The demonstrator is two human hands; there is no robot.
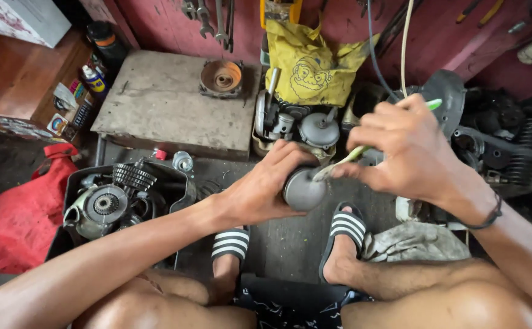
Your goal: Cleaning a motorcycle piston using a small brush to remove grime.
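A grey metal part (pixel 303 190) — likely heavy, rigid — is clasped by the left hand (pixel 260 192); a green-handled brush (pixel 363 149) is pinched in the right hand (pixel 403 152).

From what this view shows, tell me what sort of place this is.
Probably a small engine repair workshop. Wrenches hang on the red wall, an engine sits in a black tray, and the left hand holds a grey part while the right hand works it with a green-handled tool.

A single head-worn camera looks steeply down from close above, facing the far red wall (pixel 156 18), over the person's knees and floor (pixel 290 237).
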